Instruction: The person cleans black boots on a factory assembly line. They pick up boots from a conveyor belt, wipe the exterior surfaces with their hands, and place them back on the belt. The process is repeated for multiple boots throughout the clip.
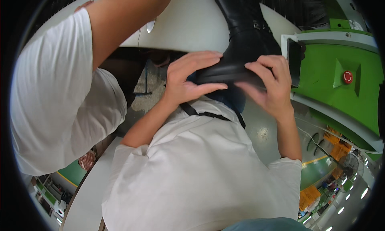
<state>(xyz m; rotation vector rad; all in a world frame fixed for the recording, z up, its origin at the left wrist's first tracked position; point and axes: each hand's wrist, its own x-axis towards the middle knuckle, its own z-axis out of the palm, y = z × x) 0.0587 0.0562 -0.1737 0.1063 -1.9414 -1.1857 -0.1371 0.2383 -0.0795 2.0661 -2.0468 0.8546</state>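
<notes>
Where hands (192, 76) meet, pale worktable (188, 26).

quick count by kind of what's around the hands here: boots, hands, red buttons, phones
black boot: 1
hands on the boot, left hand and right hand: 2
red button on the green machine: 1
dark phone on the machine's edge: 1
total: 5

Our left hand (188, 80) and right hand (270, 84) sit on either side of the boot (244, 50), touching it; the table (188, 26) lies behind them; a machine (341, 90) stands to the right; another person's sleeve (52, 90) is on the left.
</notes>
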